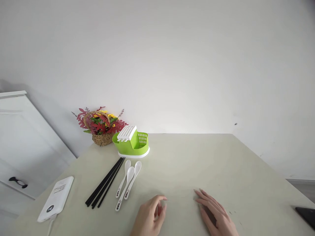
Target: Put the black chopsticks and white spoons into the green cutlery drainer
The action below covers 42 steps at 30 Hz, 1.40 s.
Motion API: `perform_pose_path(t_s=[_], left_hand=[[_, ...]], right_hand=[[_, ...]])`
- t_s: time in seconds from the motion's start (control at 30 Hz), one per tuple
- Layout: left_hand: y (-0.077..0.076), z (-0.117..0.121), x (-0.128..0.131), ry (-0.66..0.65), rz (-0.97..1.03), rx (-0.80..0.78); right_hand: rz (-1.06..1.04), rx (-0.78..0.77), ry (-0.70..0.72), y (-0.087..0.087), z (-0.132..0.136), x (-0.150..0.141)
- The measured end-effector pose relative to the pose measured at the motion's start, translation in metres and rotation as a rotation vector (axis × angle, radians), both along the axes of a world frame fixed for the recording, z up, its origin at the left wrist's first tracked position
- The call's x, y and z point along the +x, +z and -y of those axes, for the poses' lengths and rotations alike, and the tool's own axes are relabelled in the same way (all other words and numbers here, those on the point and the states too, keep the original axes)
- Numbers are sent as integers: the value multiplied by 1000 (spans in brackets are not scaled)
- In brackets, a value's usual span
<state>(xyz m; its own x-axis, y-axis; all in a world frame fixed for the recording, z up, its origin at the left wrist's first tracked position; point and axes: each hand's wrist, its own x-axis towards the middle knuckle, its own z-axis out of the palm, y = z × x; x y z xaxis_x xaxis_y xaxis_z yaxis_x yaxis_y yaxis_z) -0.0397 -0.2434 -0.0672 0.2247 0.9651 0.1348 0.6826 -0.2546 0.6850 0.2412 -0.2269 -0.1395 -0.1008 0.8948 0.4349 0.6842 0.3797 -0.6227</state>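
Observation:
My left hand (150,216) is at the front edge of the view with its fingers loosely curled, a gap between thumb and forefinger, nothing in it. My right hand (215,213) rests at the table with fingers stretched out, also holding nothing. Nearest to the left hand are three white spoons (130,175), lying side by side with bowls pointing away. To their left lie several black chopsticks (107,182) in a narrow fan. Behind these stands a green cutlery holder (133,150) with a white slatted top and a white base; neither hand touches any of them.
A wicker basket (102,139) of red and yellow flowers stands at the back left. A white power bank (56,198) with a cable lies at the left of the pale table (187,164). A black object (306,216) sits at the right edge. A white cabinet (27,141) is left.

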Motion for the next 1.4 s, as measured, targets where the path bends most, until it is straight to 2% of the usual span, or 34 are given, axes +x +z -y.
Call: perform_pose_path(t_s=[0.13, 0.3, 0.73, 1.27, 1.4], left_hand=[[-9, 7, -2, 68, 67, 0], [-6, 7, 1, 143, 128, -19], [0, 9, 3, 109, 74, -48], [-3, 8, 4, 108, 72, -68], [-5, 7, 4, 102, 58, -61]], right_hand=[[-19, -6, -19, 2, 2, -1], [-25, -28, -11, 3, 3, 0], [103, -67, 31, 5, 1, 14], [123, -55, 31, 3, 2, 14], [124, -95, 18, 4, 2, 14]])
